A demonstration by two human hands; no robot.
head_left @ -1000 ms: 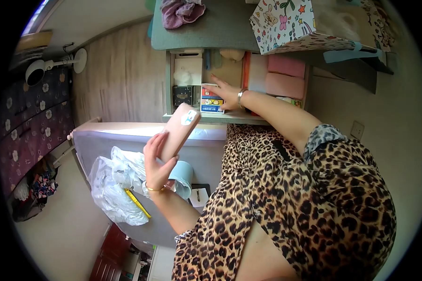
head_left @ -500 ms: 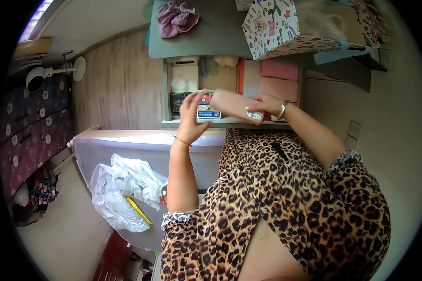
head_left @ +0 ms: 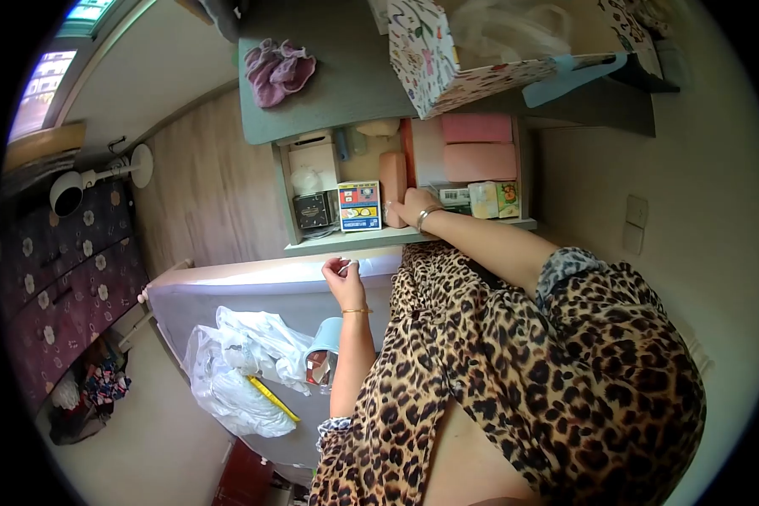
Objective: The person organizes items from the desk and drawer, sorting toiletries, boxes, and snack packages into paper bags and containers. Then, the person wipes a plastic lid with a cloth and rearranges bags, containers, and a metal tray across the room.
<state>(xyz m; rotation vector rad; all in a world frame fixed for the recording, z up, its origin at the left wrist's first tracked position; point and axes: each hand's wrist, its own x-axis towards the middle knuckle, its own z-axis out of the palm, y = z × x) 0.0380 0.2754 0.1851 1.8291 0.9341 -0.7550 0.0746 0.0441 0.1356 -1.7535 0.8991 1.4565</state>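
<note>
A long pink case [head_left: 392,175] stands in the open drawer [head_left: 312,245], beside a blue, yellow and white printed box [head_left: 360,218]. My right hand [head_left: 415,207] is closed around the near end of the case, its fingertips partly hidden. In front of the drawer, over the pale edge of the bed-like surface, my left hand [head_left: 344,277] is raised with its fingers pinched together. A small whitish bit shows at those fingertips, too small to name.
The drawer also contains a black box [head_left: 313,210], pink packs [head_left: 479,160] and small cartons [head_left: 493,200]. On the desk above are a purple cloth [head_left: 278,73] and a patterned bag [head_left: 422,55]. White plastic bags [head_left: 243,371] and a light blue container [head_left: 324,337] lie at lower left.
The pink case has gone from tilted above the drawer to upright in it, next to the printed box. My left hand has drawn back from the drawer, and its fingers have closed.
</note>
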